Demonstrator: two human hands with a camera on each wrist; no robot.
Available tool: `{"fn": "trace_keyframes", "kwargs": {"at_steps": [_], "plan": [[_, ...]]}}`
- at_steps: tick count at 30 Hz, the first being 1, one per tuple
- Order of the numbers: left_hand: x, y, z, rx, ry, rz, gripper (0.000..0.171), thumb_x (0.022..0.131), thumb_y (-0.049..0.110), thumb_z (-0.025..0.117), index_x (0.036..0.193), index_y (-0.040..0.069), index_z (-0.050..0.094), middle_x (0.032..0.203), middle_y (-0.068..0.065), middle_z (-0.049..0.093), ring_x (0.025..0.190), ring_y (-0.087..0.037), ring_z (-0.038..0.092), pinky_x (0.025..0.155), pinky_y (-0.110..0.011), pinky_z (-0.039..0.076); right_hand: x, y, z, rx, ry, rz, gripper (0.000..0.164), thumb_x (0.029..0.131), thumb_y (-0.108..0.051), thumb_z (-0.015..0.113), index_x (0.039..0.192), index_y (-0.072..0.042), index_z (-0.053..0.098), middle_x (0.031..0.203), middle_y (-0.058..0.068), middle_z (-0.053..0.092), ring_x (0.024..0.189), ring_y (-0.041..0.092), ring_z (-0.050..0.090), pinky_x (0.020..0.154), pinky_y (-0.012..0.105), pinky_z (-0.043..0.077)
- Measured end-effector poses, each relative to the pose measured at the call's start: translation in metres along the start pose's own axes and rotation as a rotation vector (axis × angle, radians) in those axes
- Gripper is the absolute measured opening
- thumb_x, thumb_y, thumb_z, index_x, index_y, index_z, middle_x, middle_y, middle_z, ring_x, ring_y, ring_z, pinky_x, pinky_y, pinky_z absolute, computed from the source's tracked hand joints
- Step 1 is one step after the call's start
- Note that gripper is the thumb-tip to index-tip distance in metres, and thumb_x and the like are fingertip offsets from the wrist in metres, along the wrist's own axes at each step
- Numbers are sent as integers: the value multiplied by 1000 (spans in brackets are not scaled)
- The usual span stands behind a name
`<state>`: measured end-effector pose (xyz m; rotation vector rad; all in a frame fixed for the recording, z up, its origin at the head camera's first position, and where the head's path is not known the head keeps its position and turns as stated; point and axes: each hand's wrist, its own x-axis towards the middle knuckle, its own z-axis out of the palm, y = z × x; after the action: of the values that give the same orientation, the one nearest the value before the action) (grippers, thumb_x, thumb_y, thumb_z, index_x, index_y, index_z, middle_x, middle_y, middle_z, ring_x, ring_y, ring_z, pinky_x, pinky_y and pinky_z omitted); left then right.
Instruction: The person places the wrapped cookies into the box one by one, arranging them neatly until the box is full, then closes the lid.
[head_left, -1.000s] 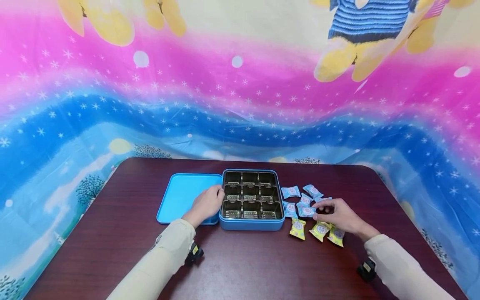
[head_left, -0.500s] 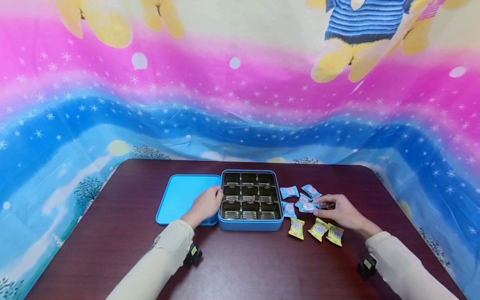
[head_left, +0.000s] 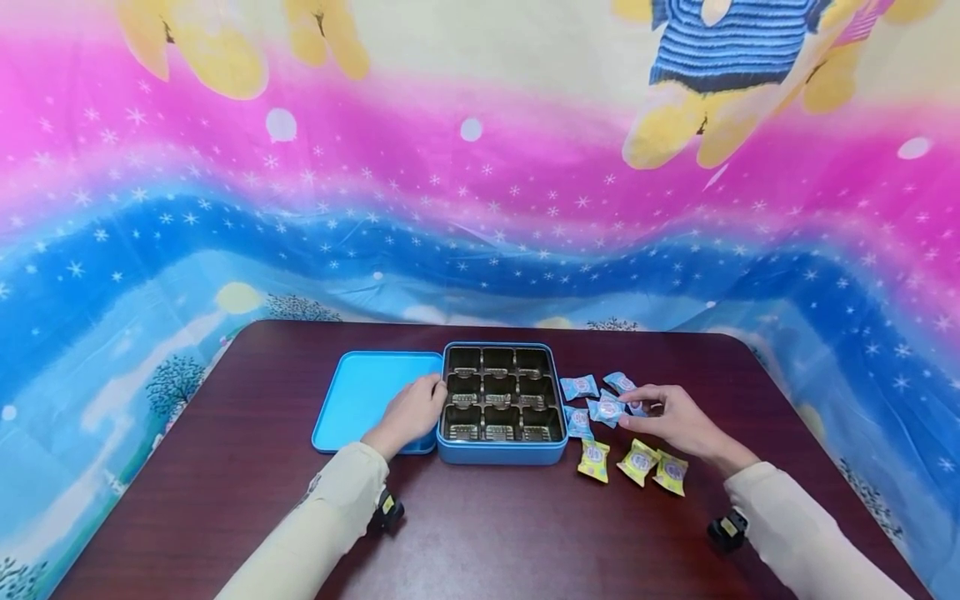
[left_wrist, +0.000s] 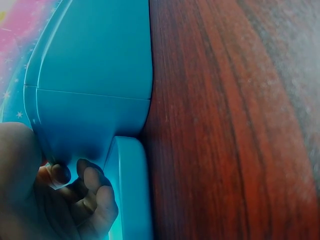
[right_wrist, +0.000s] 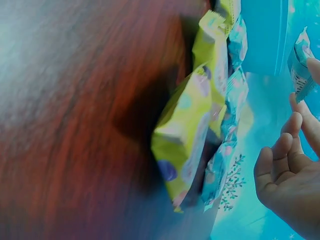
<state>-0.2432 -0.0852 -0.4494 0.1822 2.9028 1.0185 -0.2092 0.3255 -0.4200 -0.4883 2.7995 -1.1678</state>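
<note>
A blue tin box [head_left: 502, 452] with a dark nine-hole tray [head_left: 500, 392] inside stands at the table's middle. My left hand [head_left: 411, 410] holds its left side, fingertips curled against the wall in the left wrist view. A blue lid [head_left: 360, 400] lies to the left, partly under that hand. My right hand [head_left: 675, 421] pinches a blue-wrapped candy [right_wrist: 302, 65] between thumb and finger, above the pile right of the box. Around it lie more blue candies [head_left: 579, 387], one partly hidden by the fingers, and yellow-wrapped candies [head_left: 637, 462] nearer me.
The dark red wooden table [head_left: 487, 533] bears everything. A colourful printed cloth [head_left: 480, 217] hangs behind its far edge. A small black wrist camera [head_left: 727, 530] sits on the right sleeve, another black wrist camera [head_left: 388, 510] on the left.
My right hand has shifted slightly left and now holds a blue candy raised among the others. The left hand stays at the box's side.
</note>
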Motion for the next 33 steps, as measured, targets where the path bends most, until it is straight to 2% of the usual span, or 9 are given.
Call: {"fn": "trace_keyframes", "kwargs": {"at_steps": [10, 20, 28, 33], "plan": [[0, -1, 0, -5, 6, 9, 31, 107, 27, 37, 84, 16, 55, 74, -4, 51, 66, -19, 49, 61, -33, 39, 7, -5, 9, 40, 21, -57, 30, 91, -19, 76, 117, -5, 72, 95, 7, 63, 81, 13, 52, 71, 26, 49], [0, 0, -1, -23, -2, -8, 31, 107, 28, 37, 88, 16, 58, 75, -4, 53, 66, -19, 50, 61, -33, 39, 8, -14, 15, 64, -7, -59, 32, 91, -18, 75, 121, -6, 71, 108, 12, 68, 86, 12, 56, 74, 26, 52], [0, 0, 0, -26, -7, -8, 32, 108, 29, 37, 84, 15, 55, 74, -4, 51, 64, -20, 49, 60, -33, 38, 10, -19, 24, 98, -39, -51, 32, 90, -20, 76, 119, -6, 71, 99, 11, 62, 76, 15, 49, 63, 27, 44], [-1, 0, -2, -19, -4, -4, 33, 108, 29, 36, 84, 15, 55, 74, -4, 52, 66, -20, 49, 61, -33, 39, 11, -21, 30, 107, -52, -74, 31, 91, -20, 76, 120, -8, 71, 102, 13, 64, 78, 14, 50, 66, 27, 45]]}}
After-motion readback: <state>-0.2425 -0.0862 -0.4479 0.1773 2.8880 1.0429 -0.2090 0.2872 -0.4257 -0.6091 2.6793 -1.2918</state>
